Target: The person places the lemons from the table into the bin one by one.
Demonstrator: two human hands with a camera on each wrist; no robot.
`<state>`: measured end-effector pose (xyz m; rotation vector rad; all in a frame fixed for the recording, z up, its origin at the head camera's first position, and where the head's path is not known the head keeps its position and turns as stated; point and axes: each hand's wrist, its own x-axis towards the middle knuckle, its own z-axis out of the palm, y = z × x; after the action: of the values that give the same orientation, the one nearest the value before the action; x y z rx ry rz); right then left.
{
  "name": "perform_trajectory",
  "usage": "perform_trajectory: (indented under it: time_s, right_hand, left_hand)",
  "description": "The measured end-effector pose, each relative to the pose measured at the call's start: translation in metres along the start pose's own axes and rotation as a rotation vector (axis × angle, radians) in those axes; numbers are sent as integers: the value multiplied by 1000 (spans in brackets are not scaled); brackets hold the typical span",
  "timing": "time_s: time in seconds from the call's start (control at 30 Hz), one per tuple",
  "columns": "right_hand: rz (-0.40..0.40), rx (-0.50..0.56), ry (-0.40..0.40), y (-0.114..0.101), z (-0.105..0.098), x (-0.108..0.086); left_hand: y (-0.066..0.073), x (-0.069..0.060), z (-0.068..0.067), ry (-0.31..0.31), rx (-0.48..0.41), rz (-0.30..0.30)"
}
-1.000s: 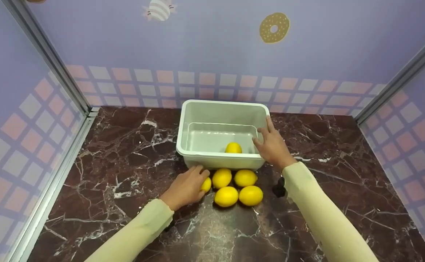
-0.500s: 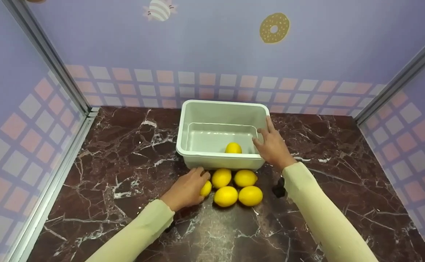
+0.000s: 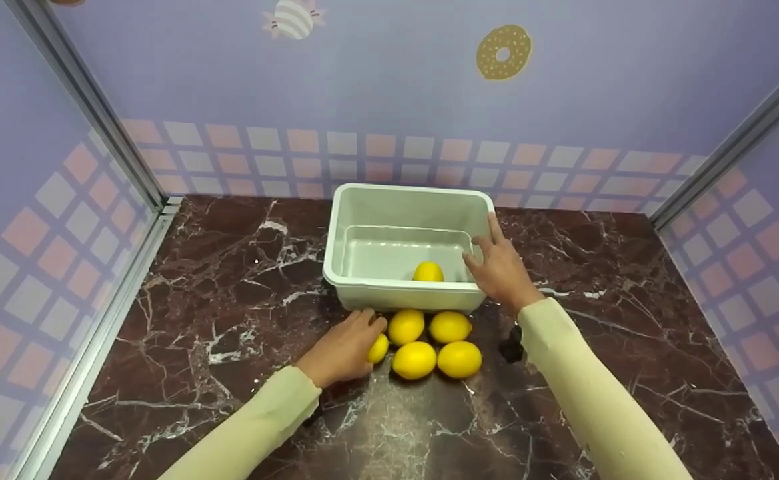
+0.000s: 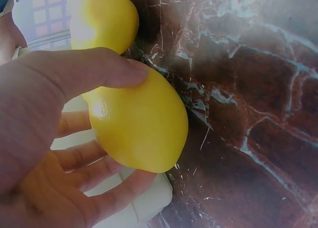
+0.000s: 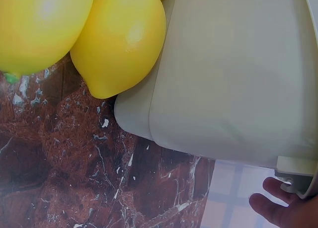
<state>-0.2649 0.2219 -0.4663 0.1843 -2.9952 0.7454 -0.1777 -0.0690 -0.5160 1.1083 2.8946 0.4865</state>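
Note:
A pale plastic bin [image 3: 363, 283] stands on the table in the head view, with one yellow lemon [image 3: 428, 272] inside near its front wall. Just in front of it my left hand [image 3: 343, 347] grips another lemon [image 4: 141, 121]. The left wrist view has the thumb over that lemon and the fingers round its far side; in the head view the hand covers much of it. My right hand [image 3: 501, 270] holds the bin's right rim. Its fingertips [image 5: 266, 205] curl by the rim's underside in the right wrist view. Several more lemons [image 3: 415, 360] lie grouped before the bin.
The dark red marbled tabletop [image 3: 229, 393] extends to both sides and toward the person. Behind the bin rises a lilac wall [image 3: 389, 87] with pink and white squares. Metal-framed side panels [image 3: 43, 200] bound the table left and right.
My left hand has shifted slightly toward the person, together with the lemon it grips. The right hand, the bin and the other lemons stay almost unchanged.

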Motion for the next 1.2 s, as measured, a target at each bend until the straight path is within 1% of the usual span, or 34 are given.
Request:
perform_trajectory:
  time_s: [0.17, 0.37, 0.67, 0.93, 1.2]
  right_hand:
    - [-2, -8, -8, 1, 0, 0]
    - [2, -5, -9, 1, 0, 0]
    - [-1, 6, -4, 1, 0, 0]
    - [-5, 0, 4, 1, 1, 1]
    - [2, -11, -5, 1, 0, 0]
  left_hand:
    - [0, 0, 1, -11, -15, -5]
    - [-1, -1, 3, -30, -7, -15]
    - [-2, -2, 5, -34, -7, -12]
    - [-2, -1, 3, -34, 7, -10]
    - [1, 0, -1, -37, 8, -11]
